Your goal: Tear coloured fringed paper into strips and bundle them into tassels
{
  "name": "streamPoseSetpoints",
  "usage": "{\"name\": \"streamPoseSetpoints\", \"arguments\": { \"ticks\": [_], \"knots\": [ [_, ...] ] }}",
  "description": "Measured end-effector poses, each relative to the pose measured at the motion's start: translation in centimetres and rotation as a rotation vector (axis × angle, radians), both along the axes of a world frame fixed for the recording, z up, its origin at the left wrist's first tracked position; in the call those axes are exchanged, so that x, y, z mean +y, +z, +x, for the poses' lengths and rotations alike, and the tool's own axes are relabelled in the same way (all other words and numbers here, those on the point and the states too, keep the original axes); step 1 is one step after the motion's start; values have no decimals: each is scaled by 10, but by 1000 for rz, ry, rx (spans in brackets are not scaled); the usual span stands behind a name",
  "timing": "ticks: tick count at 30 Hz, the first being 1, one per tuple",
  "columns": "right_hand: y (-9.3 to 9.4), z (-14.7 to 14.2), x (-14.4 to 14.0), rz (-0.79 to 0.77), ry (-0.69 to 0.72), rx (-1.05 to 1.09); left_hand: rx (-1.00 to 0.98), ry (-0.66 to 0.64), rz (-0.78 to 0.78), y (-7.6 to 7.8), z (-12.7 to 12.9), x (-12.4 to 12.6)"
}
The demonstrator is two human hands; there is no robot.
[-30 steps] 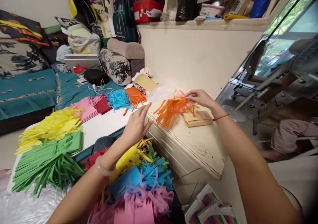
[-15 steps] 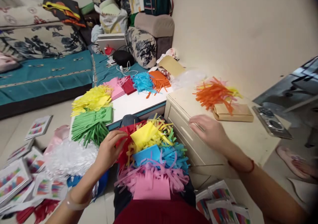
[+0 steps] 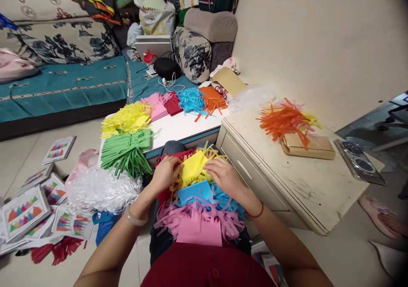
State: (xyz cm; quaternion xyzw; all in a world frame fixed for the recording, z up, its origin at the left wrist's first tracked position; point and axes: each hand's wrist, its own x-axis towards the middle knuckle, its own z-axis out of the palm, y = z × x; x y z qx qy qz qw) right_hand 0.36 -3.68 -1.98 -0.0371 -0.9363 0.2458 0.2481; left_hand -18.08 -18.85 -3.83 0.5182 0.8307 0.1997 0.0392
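Observation:
Over my lap lie cut paper tassels with fringed strips and flat folded ends. The yellow paper tassel (image 3: 193,164) is on top at the far side, between my two hands. My left hand (image 3: 166,174) is closed with its fingertips at the left edge of that yellow piece. At its right edge, my right hand (image 3: 225,177) has its fingers bent and pinched on the paper. Nearer my body are a blue paper tassel (image 3: 194,192) and a pink paper tassel (image 3: 199,232). Partly behind my left hand is red paper (image 3: 163,193).
A white table (image 3: 178,130) holds green (image 3: 127,144), yellow (image 3: 127,119), pink, red, blue and orange paper. Right, a cream cabinet (image 3: 274,168) bears an orange tassel (image 3: 282,121), a brown packet (image 3: 309,147) and a phone (image 3: 359,161). Printed packets (image 3: 27,210) and silvery fringe (image 3: 102,191) lie left.
My right hand has come left from beside the cabinet to the yellow tassel. My left hand has moved right from the red paper to the yellow tassel's left edge. The view has shifted slightly.

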Motion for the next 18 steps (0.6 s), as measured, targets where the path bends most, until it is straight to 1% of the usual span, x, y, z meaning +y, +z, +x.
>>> {"name": "streamPoseSetpoints", "arguments": {
  "ticks": [3,5,7,9,13,15,18],
  "knots": [
    [-1,-19,-2,101,89,-57,-138,16,72,1,0,-2],
    [0,-30,-1,185,97,-118,-220,33,126,1,1,-5],
    [3,-34,0,266,99,-189,-308,61,174,0,1,-8],
    [8,-31,0,329,117,-257,-411,84,226,0,1,-9],
    [16,-9,-9,378,147,-374,-607,107,323,4,6,-8],
    [17,-1,-16,376,152,-433,-665,119,355,6,8,-8],
    [16,2,-21,338,144,-499,-685,121,374,6,4,-7]
  ]
}}
